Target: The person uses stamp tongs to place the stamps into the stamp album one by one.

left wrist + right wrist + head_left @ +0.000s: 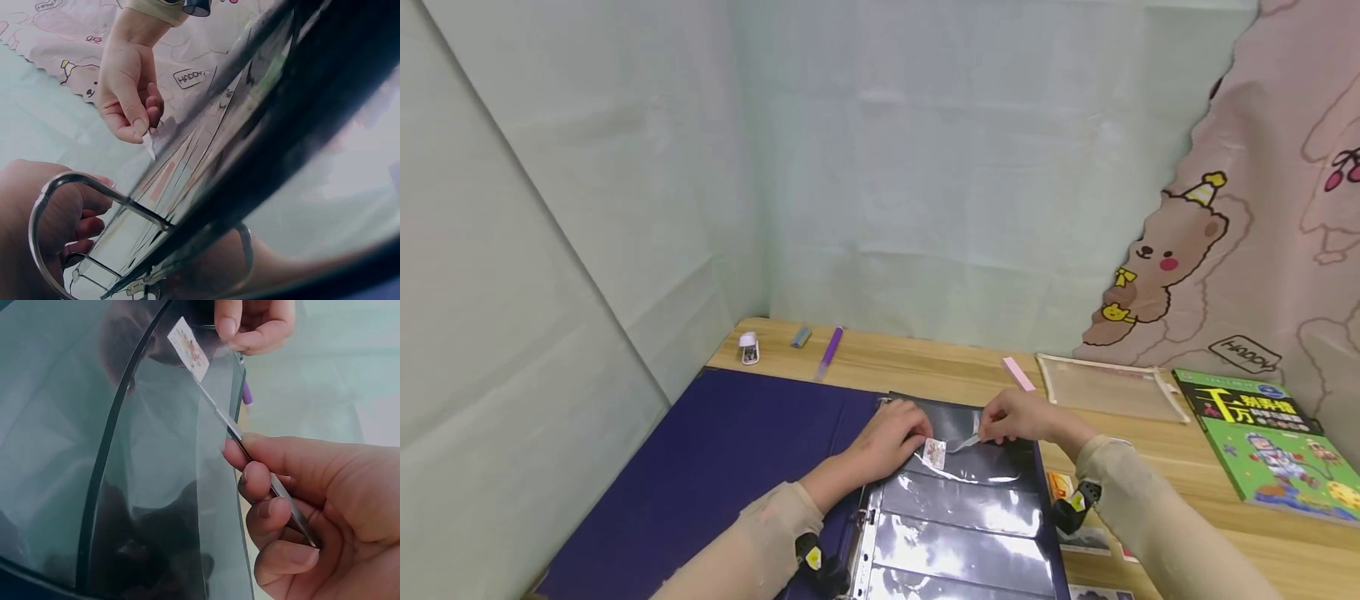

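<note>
A dark blue ring binder album [752, 458] lies spread on the table, with a black page of clear pockets [958, 546] on its right side. My right hand [1018, 414] holds slim metal tweezers [219, 415], their handle along the curled fingers. At the tweezers' tip a small printed stamp [189, 350] lies at the page's top pocket. My left hand [887, 437] is beside the stamp, its thumb and finger pinching the clear pocket film near the ring side. Metal rings [37, 212] arch in front of that hand in the left wrist view.
Several small cards [1084, 540] lie partly under my right forearm. Farther right are a mesh zip pouch [1112, 390] and a green book [1273, 450]. Behind the album lie a purple pen [831, 348], a grey-blue block [801, 337], a small white-and-dark object [749, 347] and a pink strip [1018, 373].
</note>
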Action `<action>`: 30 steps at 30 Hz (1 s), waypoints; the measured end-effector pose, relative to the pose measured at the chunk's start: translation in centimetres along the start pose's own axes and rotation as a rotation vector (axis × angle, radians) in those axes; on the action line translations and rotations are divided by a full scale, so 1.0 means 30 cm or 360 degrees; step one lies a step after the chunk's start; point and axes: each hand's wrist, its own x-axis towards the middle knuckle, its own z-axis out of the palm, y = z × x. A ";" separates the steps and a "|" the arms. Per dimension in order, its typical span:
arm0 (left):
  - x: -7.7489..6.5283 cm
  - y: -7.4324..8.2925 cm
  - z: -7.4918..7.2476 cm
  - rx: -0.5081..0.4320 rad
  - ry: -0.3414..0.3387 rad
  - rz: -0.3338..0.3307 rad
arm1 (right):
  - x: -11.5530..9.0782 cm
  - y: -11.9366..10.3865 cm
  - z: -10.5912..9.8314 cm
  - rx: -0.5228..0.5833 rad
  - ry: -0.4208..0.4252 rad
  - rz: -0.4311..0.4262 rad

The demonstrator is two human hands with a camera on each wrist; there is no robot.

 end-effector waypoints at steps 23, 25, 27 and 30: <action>-0.009 0.005 0.021 -0.0007 -0.0012 0.0036 | -0.041 0.013 -0.044 -0.0012 -0.0039 0.0061; -0.010 0.001 0.021 -0.0001 -0.0010 0.0039 | -0.052 0.010 -0.059 0.0011 -0.0002 0.0097; -0.010 -0.003 0.018 -0.0004 -0.0011 0.0039 | -0.062 0.009 -0.076 0.0015 0.0029 0.0128; -0.009 -0.009 0.011 -0.0004 -0.0018 0.0027 | -0.077 0.004 -0.104 0.0001 0.0060 0.0143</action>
